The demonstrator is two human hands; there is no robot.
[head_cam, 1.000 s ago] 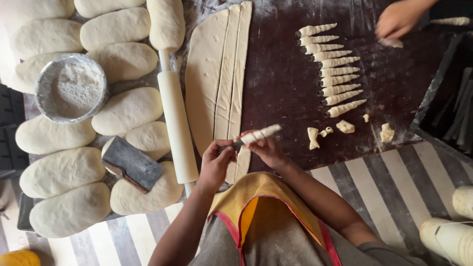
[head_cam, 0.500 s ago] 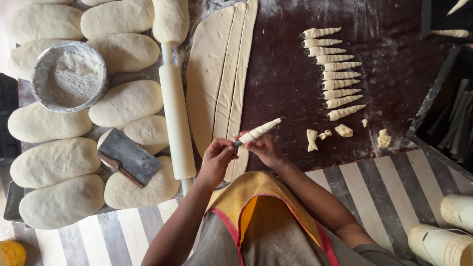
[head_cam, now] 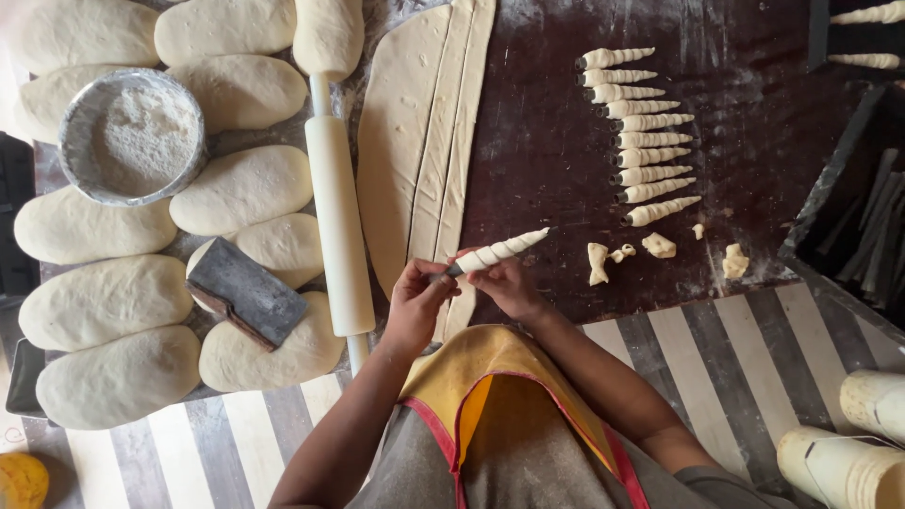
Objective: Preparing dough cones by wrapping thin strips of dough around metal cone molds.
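Dough-wrapped cone (head_cam: 497, 251) is what both hands have right now, held just above the dark floured surface (head_cam: 754, 132) near its front edge. From my seat the left hand (head_cam: 415, 306) has its grip closed around the wide end, and the right hand (head_cam: 504, 287) pinches it from below, a bit further along. Long axis runs from the left hand up and to the right, with the pointy tip aiming toward the row of finished cones (head_cam: 633, 132). So the right hand is nearer that row, though it's well apart from it. A cut strip of the rolled dough sheet (head_cam: 415, 141) trails down toward the hands. Rolling pin (head_cam: 335, 217) lies just left of the sheet, untouched.
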